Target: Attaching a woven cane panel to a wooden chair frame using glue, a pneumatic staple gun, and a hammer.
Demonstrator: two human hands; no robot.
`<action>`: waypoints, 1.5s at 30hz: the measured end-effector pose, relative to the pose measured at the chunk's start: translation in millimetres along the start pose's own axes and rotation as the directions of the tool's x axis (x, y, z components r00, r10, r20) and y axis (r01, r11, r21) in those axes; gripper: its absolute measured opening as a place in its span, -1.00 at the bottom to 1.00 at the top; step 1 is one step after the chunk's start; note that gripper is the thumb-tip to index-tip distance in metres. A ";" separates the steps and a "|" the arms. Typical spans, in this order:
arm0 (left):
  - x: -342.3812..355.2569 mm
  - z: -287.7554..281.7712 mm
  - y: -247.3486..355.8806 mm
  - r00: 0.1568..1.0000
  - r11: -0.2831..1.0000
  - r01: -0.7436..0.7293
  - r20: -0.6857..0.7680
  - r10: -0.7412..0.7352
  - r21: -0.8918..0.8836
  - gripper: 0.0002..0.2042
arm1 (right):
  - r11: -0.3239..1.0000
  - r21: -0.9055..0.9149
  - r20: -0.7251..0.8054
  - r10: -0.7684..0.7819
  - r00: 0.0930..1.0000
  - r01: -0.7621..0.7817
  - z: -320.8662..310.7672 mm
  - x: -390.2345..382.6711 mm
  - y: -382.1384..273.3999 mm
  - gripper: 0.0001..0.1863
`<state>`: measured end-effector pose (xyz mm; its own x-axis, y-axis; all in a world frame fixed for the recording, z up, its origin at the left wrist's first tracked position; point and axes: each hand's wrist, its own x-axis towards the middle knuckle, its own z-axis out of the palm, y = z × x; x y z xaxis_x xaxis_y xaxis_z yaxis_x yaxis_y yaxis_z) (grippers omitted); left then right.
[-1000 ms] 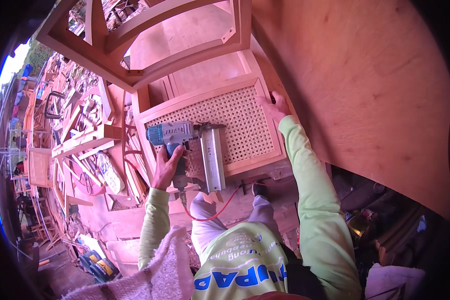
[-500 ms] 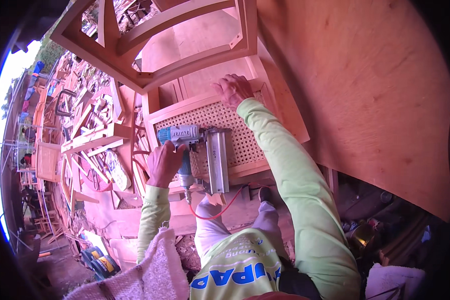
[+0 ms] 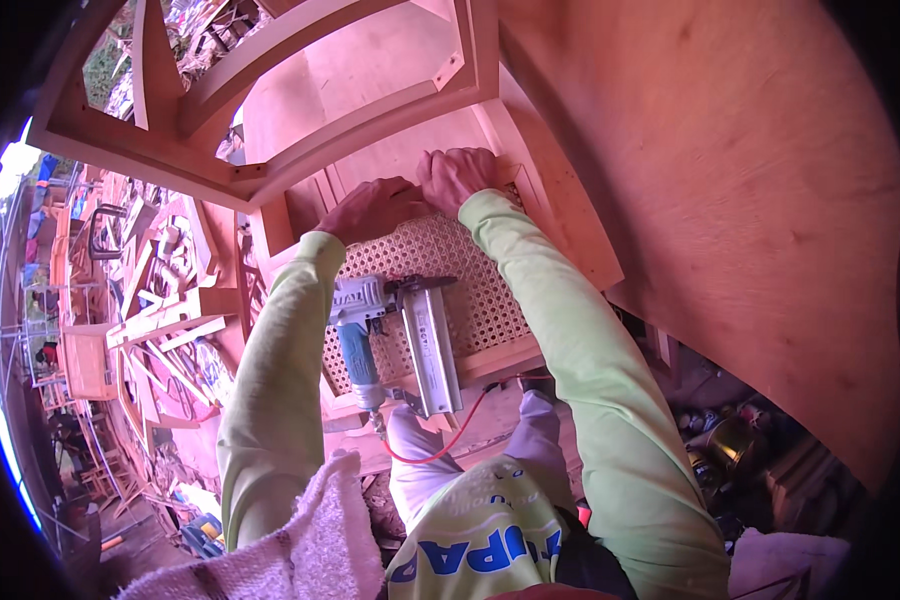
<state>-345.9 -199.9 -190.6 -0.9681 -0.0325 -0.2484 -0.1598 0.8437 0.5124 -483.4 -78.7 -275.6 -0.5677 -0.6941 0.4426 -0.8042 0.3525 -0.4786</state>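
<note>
1. The person's left hand [image 3: 375,208] was partly closed, fingers bent over the top rail of the cane panel; its fingertips were hidden, so a firm grip could not be told.
2. The right hand [image 3: 458,178], just beside it, was curled more tightly, knuckles up, on the same rail; whether it pinched anything could not be seen. Side by side, the hands seemed placed to bear on one stretch of rail.
3. Below them lay that wood-framed panel of pale woven cane [image 3: 485,300].
4. On the cane rested a teal-and-grey pneumatic nailer [image 3: 358,348] with a silver magazine, unheld, apparently laid flat for stability; a thin red hose [image 3: 415,462] curved slackly from its handle.
5. Beyond the hands stood a curved, open brown wooden frame [image 3: 355,130].
</note>
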 end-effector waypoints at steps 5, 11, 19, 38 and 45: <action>-5.1 16.2 -14.2 0.974 0.971 0.189 -0.099 -0.205 -0.149 -0.65 | 1.000 -0.005 0.103 0.028 0.994 -0.027 -11.7 2.8 -10.0 -0.51; -6.3 20.7 -4.5 0.947 0.963 0.248 -0.180 -0.264 -0.107 -0.63 | 0.999 -0.032 0.122 0.036 0.992 -0.032 -16.7 5.3 -11.3 -0.51; -9.7 25.3 -11.1 0.944 0.974 0.222 -0.240 -0.225 -0.041 -0.64 | 0.997 -0.055 0.183 0.058 0.981 -0.049 -9.1 6.5 -9.4 -0.52; -249.5 108.7 91.8 0.534 0.661 0.535 -0.395 -0.747 -0.527 -0.44 | 0.997 -0.032 0.135 0.077 0.988 -0.073 -12.8 7.0 -14.0 -0.54; -236.7 123.9 70.1 0.712 0.711 0.466 -0.253 -0.654 -0.526 -0.55 | 0.997 -0.046 0.145 0.060 0.988 -0.054 -8.4 6.6 -5.0 -0.53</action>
<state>-104.1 -66.6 -197.7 -0.6340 -0.7109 -0.3043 -0.6665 0.3028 0.6812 -484.6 -79.7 -263.8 -0.5837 -0.7550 0.2987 -0.7796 0.4182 -0.4663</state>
